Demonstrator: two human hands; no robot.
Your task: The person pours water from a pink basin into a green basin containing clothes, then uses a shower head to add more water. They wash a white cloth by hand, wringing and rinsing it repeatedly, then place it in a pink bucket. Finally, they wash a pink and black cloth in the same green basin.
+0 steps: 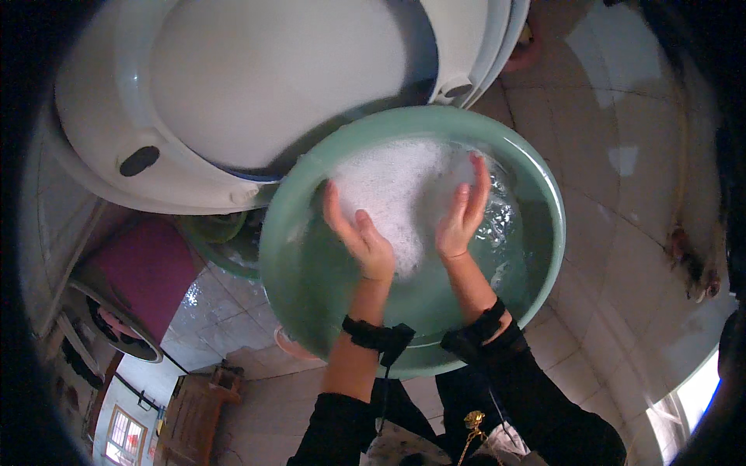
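A big round green basin (553, 210) holds water with a patch of white suds (396, 186) floating on it. My left hand (360, 242) is over the left side of the suds, fingers stretched out and thumb apart. Facing it across the foam, my right hand (464, 217) is also open, its fingers pointing away from me. Neither hand holds anything; whether the fingertips touch the water I cannot tell. Rippled, glinting water (497, 221) lies to the right of my right hand. Each wrist wears a black strap.
A large white tub (116, 93) with dark oval openings stands against the far left of the basin. Partly behind the basin is another green tub (233, 264). A purple panel (148, 268), a wooden piece of furniture (194, 412) and a pink rim (294, 344) are at left, on tiled floor (598, 272).
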